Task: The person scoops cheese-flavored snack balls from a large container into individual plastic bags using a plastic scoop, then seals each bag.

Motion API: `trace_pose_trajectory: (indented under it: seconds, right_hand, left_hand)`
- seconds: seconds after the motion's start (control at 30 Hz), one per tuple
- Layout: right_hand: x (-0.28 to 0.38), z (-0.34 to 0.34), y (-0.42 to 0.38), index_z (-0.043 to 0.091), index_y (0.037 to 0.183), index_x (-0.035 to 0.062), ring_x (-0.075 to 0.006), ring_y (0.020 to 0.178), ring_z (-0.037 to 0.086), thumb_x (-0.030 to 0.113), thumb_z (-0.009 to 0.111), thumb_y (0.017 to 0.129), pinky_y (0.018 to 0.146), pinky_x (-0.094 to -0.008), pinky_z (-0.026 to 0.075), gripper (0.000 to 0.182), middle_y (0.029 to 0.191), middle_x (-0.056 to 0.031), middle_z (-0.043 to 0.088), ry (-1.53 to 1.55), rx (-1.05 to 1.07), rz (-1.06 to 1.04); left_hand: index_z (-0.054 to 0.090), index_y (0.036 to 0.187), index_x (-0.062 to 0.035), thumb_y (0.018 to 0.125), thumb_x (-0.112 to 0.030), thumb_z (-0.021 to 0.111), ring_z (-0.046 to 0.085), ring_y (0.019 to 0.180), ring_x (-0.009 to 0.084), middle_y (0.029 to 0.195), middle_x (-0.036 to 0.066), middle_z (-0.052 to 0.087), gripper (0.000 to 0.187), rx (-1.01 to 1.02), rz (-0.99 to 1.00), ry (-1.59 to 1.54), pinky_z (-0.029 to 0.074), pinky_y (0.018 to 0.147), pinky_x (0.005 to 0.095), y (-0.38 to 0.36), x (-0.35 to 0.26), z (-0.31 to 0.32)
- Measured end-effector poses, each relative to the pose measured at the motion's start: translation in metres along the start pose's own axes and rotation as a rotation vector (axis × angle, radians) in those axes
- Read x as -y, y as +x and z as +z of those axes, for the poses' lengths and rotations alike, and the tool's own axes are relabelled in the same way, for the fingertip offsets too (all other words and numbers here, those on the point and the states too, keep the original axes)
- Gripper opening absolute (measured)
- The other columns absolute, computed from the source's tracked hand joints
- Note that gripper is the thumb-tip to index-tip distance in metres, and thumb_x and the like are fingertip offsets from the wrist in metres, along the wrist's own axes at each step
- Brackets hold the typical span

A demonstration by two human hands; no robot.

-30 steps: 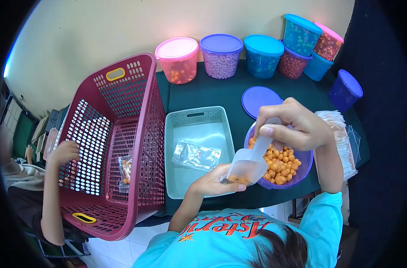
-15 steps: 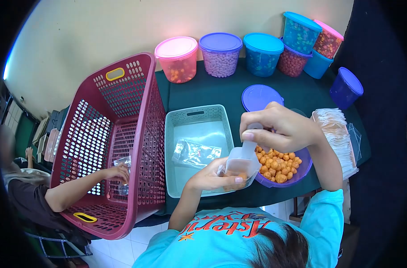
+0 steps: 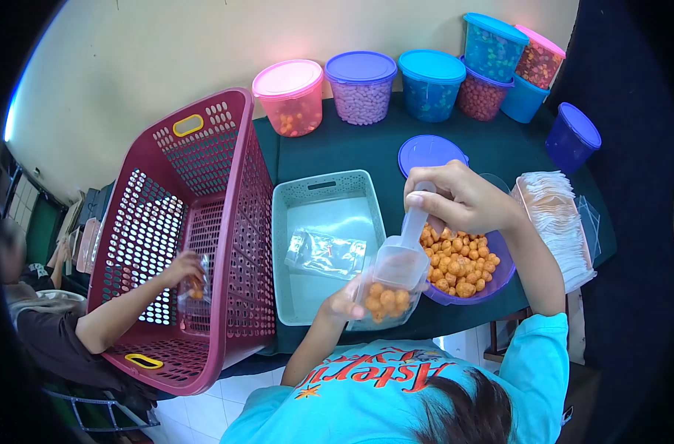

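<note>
Scoop at the mouth of a bag of orange balls

The clear bag (image 3: pixel 366 320), with a few orange balls (image 3: pixel 386 300) at its bottom, is at the near right corner of the tray (image 3: pixel 307 296). The left hand (image 3: pixel 343 300) holds it, thumb pressed on its left side, the other fingers largely hidden behind. The bag should be light, thin and slippery, best gripped by its sides near the mouth; the balls look crisp and would likely crush if squeezed. The plastic scoop (image 3: pixel 400 264) overlaps the mouth; how far inside, I cannot tell. It looks stiff and light, its handle the natural hold, and there the fingers of the right hand (image 3: pixel 455 198) are closed.

Right of the tray stands a purple tub (image 3: pixel 506 270) of more balls; left of it, a red basket (image 3: pixel 252 222), where another person's hand (image 3: pixel 182 269) holds a packet (image 3: pixel 196 288). Flat clear packaging (image 3: pixel 326 253) inside the tray bears a red mark too small to read. Nearer than the tray, upside-down lettering (image 3: pixel 374 379) on the teal shirt (image 3: pixel 329 418) seems to start "Aster"; the rest is unclear. The lidded tubs (image 3: pixel 361 96) beyond the tray show no readable label.
</note>
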State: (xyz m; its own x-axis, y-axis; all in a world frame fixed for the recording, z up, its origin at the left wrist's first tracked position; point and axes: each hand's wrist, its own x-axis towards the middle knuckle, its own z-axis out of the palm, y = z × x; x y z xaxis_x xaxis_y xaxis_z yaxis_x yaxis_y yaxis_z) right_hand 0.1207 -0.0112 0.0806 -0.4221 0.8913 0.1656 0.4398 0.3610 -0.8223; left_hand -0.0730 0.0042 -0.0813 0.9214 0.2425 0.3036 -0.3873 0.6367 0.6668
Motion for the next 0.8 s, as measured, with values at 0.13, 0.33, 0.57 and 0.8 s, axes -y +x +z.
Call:
trace_pose_trajectory:
  seconds: [0.13,0.33,0.57,0.8]
  right_hand:
    - [-0.006,-0.002,-0.007,0.051,0.078,-0.0004,-0.0105,0.044,0.051,0.019,0.044,0.087,0.041,-0.0240,0.039,0.023,0.051,-0.0055,0.051,0.003,-0.020,0.044]
    - [-0.013,-0.032,-0.046,0.051,0.079,0.0015,-0.0024,0.042,0.045,0.021,0.042,0.087,0.036,-0.0148,0.034,0.023,0.058,-0.0012,0.050,0.154,-0.431,0.081]
    - [-0.054,-0.045,-0.068,0.052,0.080,0.0007,-0.0065,0.041,0.046,0.019,0.045,0.086,0.037,-0.0201,0.033,0.020,0.049,-0.0035,0.049,-0.264,-0.552,0.322]
    - [-0.100,-0.040,-0.066,0.052,0.083,0.0002,-0.0095,0.045,0.049,0.016,0.043,0.087,0.041,-0.0225,0.038,0.019,0.054,-0.0065,0.052,-0.224,-0.469,0.358]
  left_hand:
    - [0.025,0.126,0.0020,0.068,-0.031,0.067,0.046,0.109,0.0253,0.118,0.017,0.044,0.079,-0.165,-0.107,0.125,0.036,0.091,0.0365,0.004,-0.002,0.012]
    - [0.033,0.122,0.0009,0.072,-0.050,0.060,0.054,0.096,0.0251,0.102,0.018,0.055,0.076,-0.216,-0.089,0.342,0.043,0.082,0.0368,0.001,0.000,0.003]
    - [0.038,0.119,-0.0008,0.076,-0.070,0.019,0.056,0.089,0.0218,0.096,0.016,0.056,0.084,-0.312,-0.001,0.216,0.042,0.081,0.0338,-0.004,0.003,-0.012]
    - [0.035,0.121,-0.0015,0.079,-0.066,0.005,0.053,0.096,0.0264,0.104,0.019,0.053,0.083,-0.446,-0.065,0.182,0.040,0.087,0.0376,-0.002,-0.001,-0.006]
